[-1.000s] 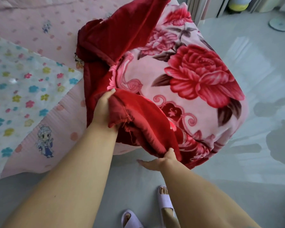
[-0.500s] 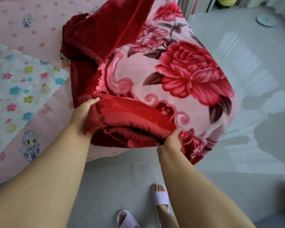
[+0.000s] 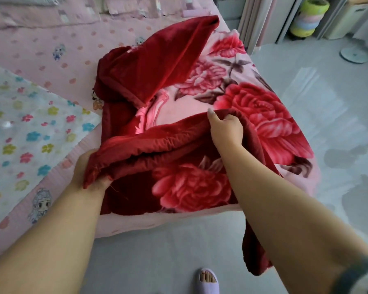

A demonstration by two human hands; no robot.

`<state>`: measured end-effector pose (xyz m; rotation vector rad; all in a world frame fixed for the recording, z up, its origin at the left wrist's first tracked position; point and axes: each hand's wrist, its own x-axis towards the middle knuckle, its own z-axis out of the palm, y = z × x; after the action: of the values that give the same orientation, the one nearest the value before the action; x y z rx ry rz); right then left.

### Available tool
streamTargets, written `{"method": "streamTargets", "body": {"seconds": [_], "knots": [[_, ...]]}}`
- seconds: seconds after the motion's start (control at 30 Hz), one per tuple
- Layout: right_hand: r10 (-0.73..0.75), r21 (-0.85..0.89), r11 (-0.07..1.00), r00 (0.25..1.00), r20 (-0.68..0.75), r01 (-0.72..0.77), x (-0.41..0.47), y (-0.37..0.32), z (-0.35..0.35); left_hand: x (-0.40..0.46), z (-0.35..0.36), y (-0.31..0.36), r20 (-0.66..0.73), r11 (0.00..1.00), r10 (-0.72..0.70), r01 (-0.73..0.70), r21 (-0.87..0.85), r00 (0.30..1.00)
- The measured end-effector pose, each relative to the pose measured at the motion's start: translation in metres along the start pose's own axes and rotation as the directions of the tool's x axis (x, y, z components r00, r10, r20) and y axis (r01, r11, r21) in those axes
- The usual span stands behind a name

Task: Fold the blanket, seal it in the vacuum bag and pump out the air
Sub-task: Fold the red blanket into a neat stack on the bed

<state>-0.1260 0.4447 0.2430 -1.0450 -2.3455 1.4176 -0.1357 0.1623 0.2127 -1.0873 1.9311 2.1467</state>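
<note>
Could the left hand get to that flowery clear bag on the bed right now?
Probably not at once: the left hand is clutching the blanket edge. The bag lies close beside it, nothing between, so letting go would free it.

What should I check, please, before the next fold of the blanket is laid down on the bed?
1. Left hand grips the near corner of the blanket: ok, the red edge is bunched in it.
2. Right hand holds the folded edge: ok, fingers pinch the red hem, lifted over the floral side.
3. Blanket fully on the bed: not ok, a red part hangs off the near edge toward the floor.
4. Layers lie flat: not ok, the far red flap is rumpled and turned back.
5. Patterned sheet to the left is clear of the blanket: ok, they lie apart.
6. Whether that sheet is the vacuum bag: cannot tell.
</note>
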Motion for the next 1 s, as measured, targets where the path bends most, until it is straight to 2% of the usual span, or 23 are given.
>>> {"method": "streamTargets", "body": {"seconds": [0.03, 0.07, 0.1, 0.13, 0.17, 0.23, 0.3, 0.37, 0.47, 0.53, 0.67, 0.77, 0.83, 0.93, 1.0], "knots": [[-0.038, -0.04, 0.998, 0.999, 0.015, 0.038, 0.011, -0.012, 0.007, 0.013, 0.001, 0.005, -0.022, 0.99, -0.061, 0.058, -0.126, 0.998], [-0.077, -0.079, 0.994, 0.997, 0.032, 0.079, 0.022, -0.024, 0.016, 0.025, 0.001, 0.009, -0.037, 0.948, -0.19, 0.173, -0.268, 0.981], [-0.117, -0.121, 0.985, 0.992, 0.057, 0.123, 0.032, -0.035, 0.025, 0.032, 0.005, 0.018, 0.023, 0.867, -0.353, 0.337, -0.368, 0.935], [-0.147, -0.164, 0.973, 0.985, 0.086, 0.16, 0.043, -0.046, 0.034, 0.034, 0.01, 0.034, 0.184, 0.811, -0.349, 0.395, -0.432, 0.919], [-0.171, -0.207, 0.959, 0.979, 0.112, 0.191, 0.054, -0.057, 0.045, 0.034, 0.013, 0.048, 0.231, 0.791, -0.235, 0.324, -0.519, 0.944], [-0.22, -0.244, 0.937, 0.966, 0.137, 0.249, 0.08, -0.083, 0.066, 0.058, 0.02, 0.078, 0.182, 0.71, -0.16, 0.241, -0.662, 0.97], [-0.265, -0.244, 0.923, 0.951, 0.16, 0.299, 0.109, -0.108, 0.089, 0.091, 0.03, 0.098, 0.161, 0.706, -0.104, 0.186, -0.683, 0.982], [-0.295, -0.194, 0.918, 0.922, 0.25, 0.346, 0.139, -0.122, 0.116, 0.125, 0.047, 0.109, 0.177, 0.73, -0.05, 0.157, -0.665, 0.983], [-0.216, -0.128, 0.946, 0.874, 0.436, 0.298, 0.164, -0.107, 0.156, 0.164, 0.068, 0.099, 0.256, 0.847, -0.086, 0.206, -0.49, 0.963], [-0.189, -0.176, 0.938, 0.865, 0.464, 0.299, 0.171, -0.082, 0.168, 0.176, 0.082, 0.077, 0.331, 0.933, -0.123, 0.223, -0.282, 0.935], [-0.153, -0.285, 0.91, 0.882, 0.445, 0.302, 0.175, -0.027, 0.158, 0.173, 0.128, 0.041, 0.414, 0.975, -0.19, 0.221, -0.029, 0.89], [-0.173, -0.288, 0.91, 0.904, 0.39, 0.298, 0.181, 0.006, 0.134, 0.154, 0.171, 0.02, 0.447, 0.971, -0.237, 0.22, 0.09, 0.862], [-0.218, -0.266, 0.912, 0.917, 0.334, 0.313, 0.185, 0.018, 0.114, 0.131, 0.2, 0.002, 0.486, 0.943, -0.321, 0.224, 0.248, 0.813], [-0.201, -0.292, 0.912, 0.935, 0.292, 0.287, 0.193, 0.038, 0.076, 0.08, 0.239, -0.035, 0.526, 0.835, -0.502, 0.226, 0.502, 0.687], [-0.166, -0.307, 0.917, 0.944, 0.285, 0.254, 0.202, 0.054, 0.045, 0.046, 0.259, -0.054, 0.498, 0.767, -0.553, 0.176, 0.617, 0.668]]}}
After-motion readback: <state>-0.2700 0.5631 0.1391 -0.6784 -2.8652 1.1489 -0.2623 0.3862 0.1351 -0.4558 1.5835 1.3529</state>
